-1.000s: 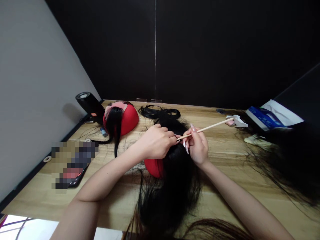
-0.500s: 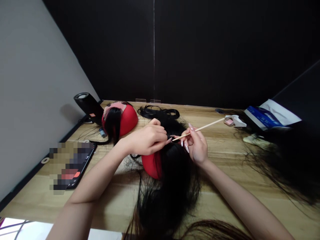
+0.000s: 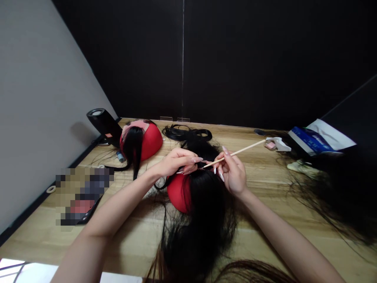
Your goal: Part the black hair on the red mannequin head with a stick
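A black-haired wig (image 3: pixel 203 220) lies over a red dome-shaped head form (image 3: pixel 178 192) in front of me. My right hand (image 3: pixel 232 171) holds a ventilating needle (image 3: pixel 243 149) with a thin, pale wooden handle, like a pen. Its fine tip points down and left at the hair parting on top of the form. At the left of that tip is my left hand (image 3: pixel 179 162), its thumb and fingers drawn together close to the wig's top. Whatever lies between those fingertips is too small to make out.
A second red head form (image 3: pixel 152 141) with a partly haired cap stands back left, beside a black cylindrical speaker (image 3: pixel 103 122). A blurred-out phone (image 3: pixel 85 196) lies left. At right are a blue-and-white packet (image 3: pixel 315 139), crumpled white paper (image 3: pixel 279 144) and loose dark hair (image 3: pixel 338 188).
My left hand has turned and drawn slightly left, its fingers now straighter and away from the needle tip. My right hand and the needle have barely moved.
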A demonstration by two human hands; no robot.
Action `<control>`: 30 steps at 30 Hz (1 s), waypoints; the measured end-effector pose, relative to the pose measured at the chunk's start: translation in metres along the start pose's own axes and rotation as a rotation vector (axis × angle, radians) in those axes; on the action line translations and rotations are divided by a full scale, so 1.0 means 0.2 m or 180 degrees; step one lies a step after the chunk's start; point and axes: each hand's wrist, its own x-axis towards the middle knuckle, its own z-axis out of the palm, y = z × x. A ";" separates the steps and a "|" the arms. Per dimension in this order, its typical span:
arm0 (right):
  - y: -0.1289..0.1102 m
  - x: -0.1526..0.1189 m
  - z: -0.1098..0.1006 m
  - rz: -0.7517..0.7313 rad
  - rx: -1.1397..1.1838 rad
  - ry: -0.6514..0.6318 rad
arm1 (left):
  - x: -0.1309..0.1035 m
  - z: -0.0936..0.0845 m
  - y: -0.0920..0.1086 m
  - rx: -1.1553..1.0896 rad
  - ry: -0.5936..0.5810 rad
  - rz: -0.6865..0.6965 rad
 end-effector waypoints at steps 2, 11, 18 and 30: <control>-0.01 0.00 0.00 0.0032 -0.0058 -0.0031 | 0.00 0.00 0.01 0.0007 0.0009 -0.0027; -0.01 0.01 0.01 -0.0027 -0.0203 -0.0170 | -0.01 0.01 0.00 0.0003 -0.0003 -0.0021; -0.01 0.02 0.00 -0.0050 -0.0400 -0.0181 | 0.00 0.02 0.00 0.0007 0.0053 -0.0054; 0.01 0.03 -0.02 -0.0133 -0.0407 -0.0303 | 0.00 0.02 -0.01 -0.0031 0.0064 0.0062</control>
